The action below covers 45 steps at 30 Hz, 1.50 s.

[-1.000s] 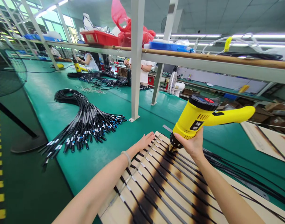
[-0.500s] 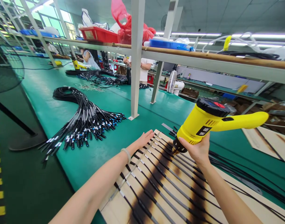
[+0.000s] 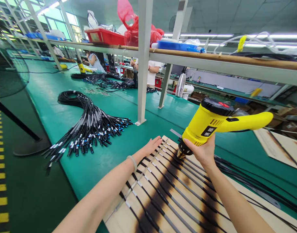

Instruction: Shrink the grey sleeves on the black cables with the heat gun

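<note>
My right hand (image 3: pixel 204 152) is wrapped round the lower body of the yellow gun (image 3: pixel 202 127), thumb on the near side, with the handle sticking out to the right. The gun leans, its nozzle (image 3: pixel 180 153) pointing down at the cables (image 3: pixel 160 194) near the far end of the board (image 3: pixel 121 220); whether the tip touches them I can't tell. My left hand (image 3: pixel 152 146) lies flat, fingers straight and close together, over the cable ends at the board's far left corner, gripping nothing. A pale band (image 3: pixel 133 163) sits on that wrist. The cables lie side by side across the board, over two dark scorched stripes, and a thin strip (image 3: pixel 118 205) crosses them along the left edge. The board rests on the green table (image 3: pixel 97 173). Left of it, apart, a curved bundle (image 3: pixel 86 115) of black and grey cables lies with its ends fanned out. Beyond stand a post (image 3: pixel 142 81) and a white fan (image 3: pixel 181 85), and another board (image 3: pixel 279 147) lies to the right
</note>
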Available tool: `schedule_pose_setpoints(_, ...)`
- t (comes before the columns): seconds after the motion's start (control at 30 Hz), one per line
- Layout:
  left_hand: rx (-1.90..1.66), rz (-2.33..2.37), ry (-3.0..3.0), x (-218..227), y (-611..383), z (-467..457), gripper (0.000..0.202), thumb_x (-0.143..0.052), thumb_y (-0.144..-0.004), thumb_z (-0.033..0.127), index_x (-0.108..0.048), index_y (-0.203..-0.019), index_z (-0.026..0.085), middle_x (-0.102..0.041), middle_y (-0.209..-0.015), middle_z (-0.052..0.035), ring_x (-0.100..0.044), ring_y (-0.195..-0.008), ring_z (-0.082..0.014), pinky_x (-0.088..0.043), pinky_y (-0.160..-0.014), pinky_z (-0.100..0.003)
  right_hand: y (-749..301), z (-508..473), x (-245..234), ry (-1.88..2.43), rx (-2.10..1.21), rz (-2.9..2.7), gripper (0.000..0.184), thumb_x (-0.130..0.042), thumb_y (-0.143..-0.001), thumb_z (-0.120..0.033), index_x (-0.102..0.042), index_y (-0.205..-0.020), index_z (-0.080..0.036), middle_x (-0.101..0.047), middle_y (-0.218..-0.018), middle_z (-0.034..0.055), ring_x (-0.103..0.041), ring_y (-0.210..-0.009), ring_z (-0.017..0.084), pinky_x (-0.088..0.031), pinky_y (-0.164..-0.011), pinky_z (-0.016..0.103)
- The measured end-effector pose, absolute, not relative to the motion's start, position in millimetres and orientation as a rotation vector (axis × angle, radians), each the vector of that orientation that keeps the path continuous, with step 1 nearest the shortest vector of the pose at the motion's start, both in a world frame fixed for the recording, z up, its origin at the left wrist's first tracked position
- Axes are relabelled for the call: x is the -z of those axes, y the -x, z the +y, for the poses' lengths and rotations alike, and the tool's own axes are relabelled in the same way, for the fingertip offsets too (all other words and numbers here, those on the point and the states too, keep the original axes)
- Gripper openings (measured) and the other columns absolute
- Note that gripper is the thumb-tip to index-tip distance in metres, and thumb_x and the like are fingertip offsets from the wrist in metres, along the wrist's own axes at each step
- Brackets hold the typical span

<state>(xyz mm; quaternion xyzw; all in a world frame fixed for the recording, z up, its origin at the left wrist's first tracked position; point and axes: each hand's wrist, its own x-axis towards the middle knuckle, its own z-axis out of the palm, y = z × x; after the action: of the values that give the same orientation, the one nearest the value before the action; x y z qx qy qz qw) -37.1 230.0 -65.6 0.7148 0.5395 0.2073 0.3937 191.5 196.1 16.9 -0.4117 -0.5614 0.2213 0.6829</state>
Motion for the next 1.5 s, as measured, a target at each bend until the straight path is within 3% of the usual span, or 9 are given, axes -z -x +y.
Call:
schedule_pose_setpoints(0.57, -0.537, 1.384, -1.811, 66.6, 36.8, 230.4, 0.067, -0.016, -0.088, 0.062, -0.031, -0.143, 0.027, -0.025, -0.151, 0.0012, -0.017, -0.141, -0.0197, 0.001, -0.117, -0.041, -185.1, 195.6, -17.8, 0.914, -0.552, -1.296, 0.071, -0.084, -0.049, -0.025, -0.041, -0.105, -0.023, -0.061, -0.100, 0.0031, -0.065, -0.086, 0.021, -0.054, -0.079, 0.042)
schedule_pose_setpoints(0.87, -0.542, 1.372, -1.783, 65.4, 36.5, 230.0, 0.068, -0.017, -0.088, 0.062, -0.031, -0.143, 0.023, -0.023, -0.152, -0.0016, -0.017, -0.141, -0.0202, 0.002, -0.117, -0.042, -184.1, 191.9, -17.7, 0.920, -0.509, -1.338, 0.070, -0.083, -0.049, -0.025, -0.040, -0.104, -0.023, -0.060, -0.101, 0.0032, -0.063, -0.090, 0.021, -0.053, -0.081, 0.042)
schedule_pose_setpoints(1.07, -0.535, 1.386, -1.782, 63.0, 35.3, 228.8, 0.067, -0.017, -0.088, 0.061, -0.032, -0.142, 0.025, -0.022, -0.152, 0.0004, -0.016, -0.142, -0.0193, 0.002, -0.117, -0.042, -187.4, 194.7, -10.3, 0.965, -0.488, -1.329, 0.076, -0.085, -0.046, -0.027, -0.040, -0.108, -0.024, -0.058, -0.105, 0.0036, -0.062, -0.095, 0.025, -0.050, -0.085, 0.045)
schedule_pose_setpoints(1.5, -0.556, 1.385, -1.762, 61.4, 34.9, 227.4, 0.066, -0.017, -0.088, 0.063, -0.030, -0.142, 0.028, -0.024, -0.151, -0.0008, -0.018, -0.141, -0.0181, 0.002, -0.117, -0.043, -189.7, 204.6, -15.7, 0.968, -0.432, -1.302, 0.071, -0.084, -0.047, -0.029, -0.040, -0.102, -0.024, -0.057, -0.098, 0.0017, -0.062, -0.087, 0.021, -0.052, -0.080, 0.041)
